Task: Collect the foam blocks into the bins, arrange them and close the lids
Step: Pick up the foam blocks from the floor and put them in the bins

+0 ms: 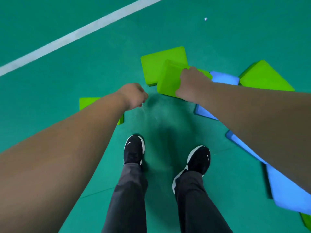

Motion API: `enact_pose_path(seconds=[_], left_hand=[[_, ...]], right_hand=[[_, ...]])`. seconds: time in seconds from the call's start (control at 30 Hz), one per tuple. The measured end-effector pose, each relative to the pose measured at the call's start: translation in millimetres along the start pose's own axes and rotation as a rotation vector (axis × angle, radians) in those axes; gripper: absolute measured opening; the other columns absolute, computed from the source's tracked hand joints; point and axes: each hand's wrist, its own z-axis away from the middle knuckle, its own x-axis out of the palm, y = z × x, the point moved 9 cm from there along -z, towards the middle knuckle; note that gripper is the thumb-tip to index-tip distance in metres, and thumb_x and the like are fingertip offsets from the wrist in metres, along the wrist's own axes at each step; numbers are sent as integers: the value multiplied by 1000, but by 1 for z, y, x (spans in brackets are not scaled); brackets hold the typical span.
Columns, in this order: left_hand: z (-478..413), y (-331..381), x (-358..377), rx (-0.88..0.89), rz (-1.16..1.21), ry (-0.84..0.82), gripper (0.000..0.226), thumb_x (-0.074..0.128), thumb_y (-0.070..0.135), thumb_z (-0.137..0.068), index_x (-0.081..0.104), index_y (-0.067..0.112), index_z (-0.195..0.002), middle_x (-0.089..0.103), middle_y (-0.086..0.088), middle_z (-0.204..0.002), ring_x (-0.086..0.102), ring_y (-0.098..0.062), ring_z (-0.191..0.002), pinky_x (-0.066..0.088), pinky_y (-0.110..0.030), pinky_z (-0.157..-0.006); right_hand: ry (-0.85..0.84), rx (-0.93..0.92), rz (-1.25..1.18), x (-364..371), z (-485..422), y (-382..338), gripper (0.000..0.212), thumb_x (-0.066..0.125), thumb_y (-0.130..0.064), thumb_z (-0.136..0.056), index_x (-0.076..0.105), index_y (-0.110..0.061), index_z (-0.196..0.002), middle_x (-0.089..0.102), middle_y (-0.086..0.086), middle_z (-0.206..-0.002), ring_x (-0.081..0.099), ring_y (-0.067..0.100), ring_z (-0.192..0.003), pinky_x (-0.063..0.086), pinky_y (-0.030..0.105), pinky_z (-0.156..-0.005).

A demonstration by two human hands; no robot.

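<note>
My right hand (191, 83) grips the edge of a green foam block (170, 79), which is tilted up off the green floor. Behind it lies another flat green block (156, 64). My left hand (134, 95) hangs with its fingers curled and holds nothing. Under my left forearm a green block (87, 102) lies partly hidden. To the right are blue blocks (223, 78) and a further green block (264, 78). More blue blocks (286, 190) lie at the lower right, partly behind my right arm. No bin is in view.
My two feet in black shoes (134, 148) stand on the green sports floor. A white line (80, 32) crosses the floor at the upper left. A small pale speck (205, 19) lies far ahead. A green block's corner (307, 221) shows at the bottom right.
</note>
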Motion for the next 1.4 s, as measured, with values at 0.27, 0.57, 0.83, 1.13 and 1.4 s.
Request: enact_pose_path(seconds=[0.27,0.57,0.83,1.13,1.4], left_hand=[[-101,-31,50,-17,255,-25,24,56,14,-98,67,0,-114,75,-21,-110,75,-31,-99,59,-49,-93],[-128,-72,52,-26,54,-40,23,55,14,-94,73,3,-101,77,-17,-100,73,-36,-101,60,-50,-92],[-118,-131,-20,-31,-274,246,48,60,13,-90,56,12,-139,55,-18,-137,57,-40,-125,50,-43,-102],[-132,-209,-3,-40,-725,173,77,72,17,-83,36,19,-151,42,-8,-150,39,-35,-138,44,-48,-108],[-131,-200,7,-26,-985,165,79,85,33,-70,52,25,-141,43,-13,-134,41,-34,-128,41,-43,-101]], right_hand=[[117,168,88,46,-124,26,87,71,-26,-83,24,-12,-156,40,14,-149,38,36,-139,33,46,-114],[108,-29,390,99,-117,6,88,77,-65,-63,50,-19,-133,43,16,-130,44,38,-119,40,48,-99],[99,-183,269,123,-96,-71,86,79,-53,-70,39,-12,-134,47,16,-126,53,40,-115,46,48,-93],[38,29,137,187,-112,-87,98,79,-62,-66,34,-16,-140,51,18,-135,50,41,-124,44,48,-98],[47,20,140,194,-110,-89,96,79,-61,-68,33,-14,-138,50,16,-135,48,41,-122,45,49,-95]])
